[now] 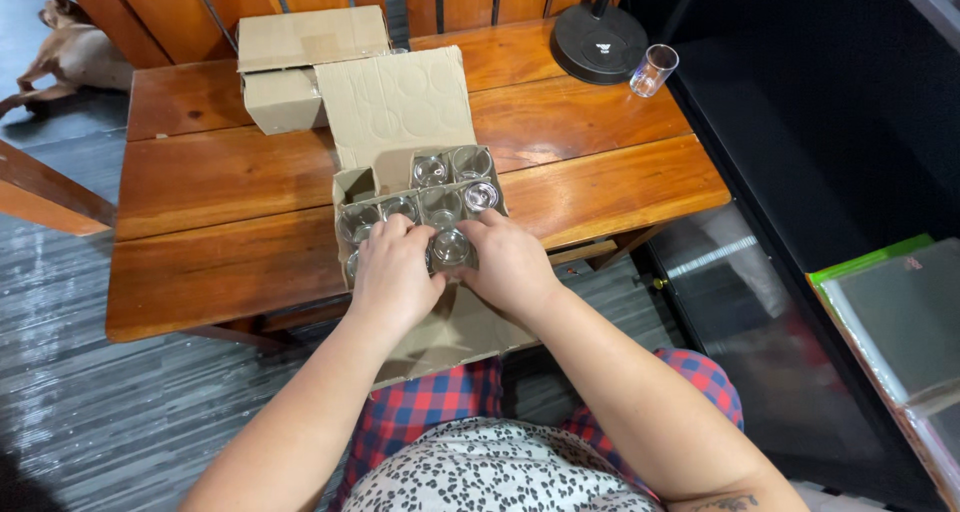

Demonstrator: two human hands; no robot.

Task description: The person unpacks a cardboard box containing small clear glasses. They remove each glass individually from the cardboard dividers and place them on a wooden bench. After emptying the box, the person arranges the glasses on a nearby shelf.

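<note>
An open cardboard box [400,112] with divider cells sits on the wooden table [220,182] and holds several clear glasses [480,194]. Both hands are at its near row. My left hand [393,272] has its fingers curled down into the cells beside a glass. My right hand [510,262] grips the near right part of the box next to a glass [450,246]. Whether either hand's fingers close on a glass is hidden.
A smaller cardboard box [290,67] lies at the table's far left. One clear glass [654,70] stands alone at the far right beside a black round lamp base [600,42]. A dark cabinet [820,132] lies to the right, a dog [70,47] on the floor at far left.
</note>
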